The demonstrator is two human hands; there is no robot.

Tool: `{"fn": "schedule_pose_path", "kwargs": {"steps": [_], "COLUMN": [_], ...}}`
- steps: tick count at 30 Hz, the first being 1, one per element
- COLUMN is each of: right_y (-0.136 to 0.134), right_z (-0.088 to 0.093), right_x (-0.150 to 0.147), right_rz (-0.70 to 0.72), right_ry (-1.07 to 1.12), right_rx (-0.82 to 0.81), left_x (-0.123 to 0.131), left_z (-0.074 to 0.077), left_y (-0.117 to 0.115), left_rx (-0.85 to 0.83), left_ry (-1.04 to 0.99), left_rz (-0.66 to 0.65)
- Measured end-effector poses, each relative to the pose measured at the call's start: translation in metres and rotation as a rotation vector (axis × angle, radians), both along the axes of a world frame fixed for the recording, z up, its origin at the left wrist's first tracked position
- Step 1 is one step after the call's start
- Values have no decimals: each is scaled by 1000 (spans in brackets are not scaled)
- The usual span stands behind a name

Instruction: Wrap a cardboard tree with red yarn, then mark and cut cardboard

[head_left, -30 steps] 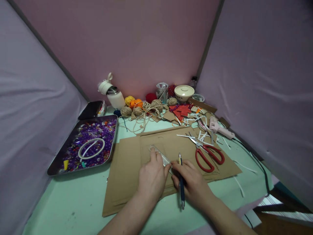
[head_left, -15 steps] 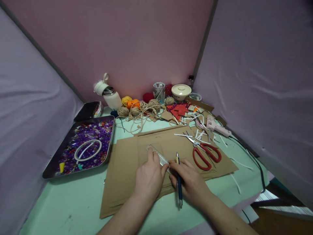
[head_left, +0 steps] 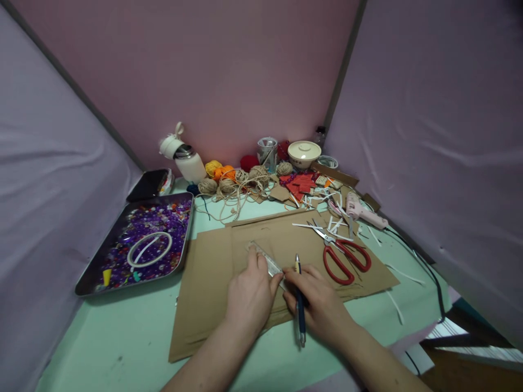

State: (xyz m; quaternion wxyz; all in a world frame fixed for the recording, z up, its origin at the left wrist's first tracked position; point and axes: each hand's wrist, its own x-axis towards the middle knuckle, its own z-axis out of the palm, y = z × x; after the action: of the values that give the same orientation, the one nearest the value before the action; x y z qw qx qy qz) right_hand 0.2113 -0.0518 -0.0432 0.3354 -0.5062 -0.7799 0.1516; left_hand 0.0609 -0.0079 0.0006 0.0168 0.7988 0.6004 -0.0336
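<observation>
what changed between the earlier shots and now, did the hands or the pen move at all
Almost nothing: only the head view drifts slightly. The left hand stays pressed on the clear ruler over the cardboard, and the right hand keeps holding the pen at the ruler's near end. The red scissors and the bead tray lie where they were.

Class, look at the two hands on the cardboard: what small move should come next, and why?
Probably set the pen tip against the ruler: the left hand presses the ruler flat on the cardboard, while the right hand holds the pen beside it.
</observation>
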Motion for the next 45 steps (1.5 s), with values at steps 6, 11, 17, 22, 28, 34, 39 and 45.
{"fn": "schedule_pose_path", "kwargs": {"steps": [6, 11, 17, 22, 28, 34, 39, 45], "right_y": [0, 0, 0, 0, 0, 0, 0, -2], "right_z": [1, 0, 0, 1, 2, 1, 2, 5], "right_x": [0, 0, 0, 0, 0, 1, 1, 1], "right_rz": [6, 7, 6, 6, -2, 8, 9, 7], "right_ry": [19, 36, 37, 10, 17, 8, 10, 56], "right_rx": [11, -5, -5, -11, 4, -9, -7, -6], "left_x": [-2, -2, -3, -2, -4, -4, -3, -4], "left_z": [-2, -4, -5, -4, -4, -2, -1, -1], "left_y": [-1, -1, -1, -1, 0, 0, 0, 0], "left_rx": [21, 27, 27, 0, -21, -5, -15, -9], "left_ry": [-3, -18, -31, -40, -54, -37, -27, -31], "left_rz": [-9, -10, -7, 2, -2, -12, -10, -10]}}
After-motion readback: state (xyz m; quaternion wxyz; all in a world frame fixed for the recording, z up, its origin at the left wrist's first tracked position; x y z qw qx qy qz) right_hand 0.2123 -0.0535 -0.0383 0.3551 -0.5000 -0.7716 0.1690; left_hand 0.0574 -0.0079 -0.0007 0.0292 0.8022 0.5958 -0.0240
